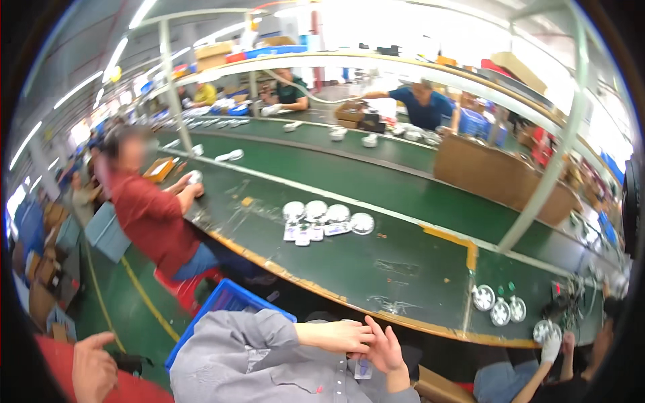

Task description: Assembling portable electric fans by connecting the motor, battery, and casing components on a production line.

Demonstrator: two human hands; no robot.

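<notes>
Near the lower edge, in front of my grey jacket, my hands meet just off the table's front edge. My left hand reaches across from the left, its stretched fingers against the fingers of my right hand. My right hand points upward with its fingers apart. No held object shows in either. A badge hangs below them. Beyond, on the dark green table, lies a cluster of white handheld fans with round heads and short handles.
A blue crate stands at my left. A co-worker in red sits further left, holding a white part. Another person's hand is at lower left. Round white fan parts lie at right, near a co-worker's gloved hand.
</notes>
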